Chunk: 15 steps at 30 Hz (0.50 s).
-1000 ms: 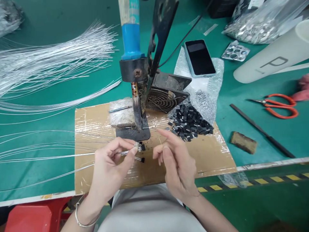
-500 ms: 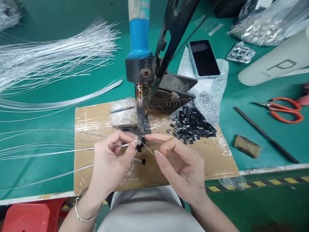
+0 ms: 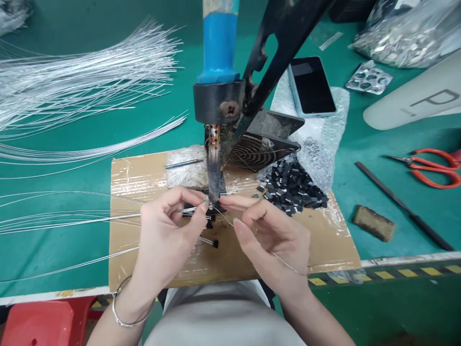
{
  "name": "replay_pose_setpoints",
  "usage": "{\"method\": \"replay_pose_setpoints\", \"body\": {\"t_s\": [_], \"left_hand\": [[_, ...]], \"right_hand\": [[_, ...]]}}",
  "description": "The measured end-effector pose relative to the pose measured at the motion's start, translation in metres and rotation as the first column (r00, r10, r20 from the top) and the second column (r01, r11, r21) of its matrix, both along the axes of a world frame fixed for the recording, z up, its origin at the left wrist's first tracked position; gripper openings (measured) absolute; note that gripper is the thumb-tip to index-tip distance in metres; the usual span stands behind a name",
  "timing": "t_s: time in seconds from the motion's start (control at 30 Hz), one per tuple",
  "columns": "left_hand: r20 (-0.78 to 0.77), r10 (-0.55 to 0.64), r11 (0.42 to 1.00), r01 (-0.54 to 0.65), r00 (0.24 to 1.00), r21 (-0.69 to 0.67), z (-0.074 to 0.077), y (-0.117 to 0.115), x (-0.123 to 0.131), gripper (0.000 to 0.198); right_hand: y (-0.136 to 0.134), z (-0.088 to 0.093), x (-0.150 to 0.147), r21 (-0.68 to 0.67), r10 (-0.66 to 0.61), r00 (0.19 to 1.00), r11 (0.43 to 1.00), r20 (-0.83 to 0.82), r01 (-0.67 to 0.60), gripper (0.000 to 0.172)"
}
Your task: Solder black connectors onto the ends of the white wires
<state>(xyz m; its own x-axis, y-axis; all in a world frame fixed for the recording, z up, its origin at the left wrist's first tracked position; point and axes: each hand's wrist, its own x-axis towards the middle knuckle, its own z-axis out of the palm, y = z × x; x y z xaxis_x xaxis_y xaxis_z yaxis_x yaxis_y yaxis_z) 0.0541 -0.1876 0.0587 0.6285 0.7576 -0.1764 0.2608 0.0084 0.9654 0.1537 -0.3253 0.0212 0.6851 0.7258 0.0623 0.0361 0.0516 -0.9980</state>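
A soldering iron [image 3: 220,48] with a blue handle is clamped upright, its hot end [image 3: 214,178] pointing down between my hands. My left hand [image 3: 169,235] pinches a thin wire [image 3: 185,210] right beside the iron's tip; the small part at its end is mostly covered by fingertips. Through my right hand [image 3: 279,245] runs fine solder wire [image 3: 284,262], its free end reaching the tip, and the index finger stretches toward that spot. Just below, wires with black connector ends [image 3: 215,243] lie on the cardboard [image 3: 129,259].
Loose black connectors [image 3: 295,187] are heaped to the right, before a small fan [image 3: 262,149]. Bundles of silvery wires [image 3: 90,81] cover the left. Rightward lie a phone [image 3: 312,86], red-handled scissors [image 3: 432,166], a file [image 3: 399,202] and a brown block [image 3: 374,222].
The view has shifted slightly, so the iron and the things on the right appear further right. My fingertips have come up a little closer to the iron's tip, both grips unchanged.
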Motion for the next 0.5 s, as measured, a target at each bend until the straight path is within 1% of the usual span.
{"method": "replay_pose_setpoints", "body": {"t_s": [0.23, 0.5], "left_hand": [[-0.004, 0.001, 0.998, -0.001, 1.0, 0.057, 0.0008, 0.0009, 0.0003, 0.015], [0.015, 0.008, 0.999, -0.008, 1.0, 0.054, 0.0017, -0.0002, 0.0017, 0.016]], "right_hand": [[0.0002, 0.0014, 0.0002, 0.017, -0.012, 0.999, 1.0, 0.032, 0.011, 0.021], [0.0003, 0.0012, 0.0003, 0.028, -0.004, 1.0, 1.0, 0.023, 0.003, 0.02]]}}
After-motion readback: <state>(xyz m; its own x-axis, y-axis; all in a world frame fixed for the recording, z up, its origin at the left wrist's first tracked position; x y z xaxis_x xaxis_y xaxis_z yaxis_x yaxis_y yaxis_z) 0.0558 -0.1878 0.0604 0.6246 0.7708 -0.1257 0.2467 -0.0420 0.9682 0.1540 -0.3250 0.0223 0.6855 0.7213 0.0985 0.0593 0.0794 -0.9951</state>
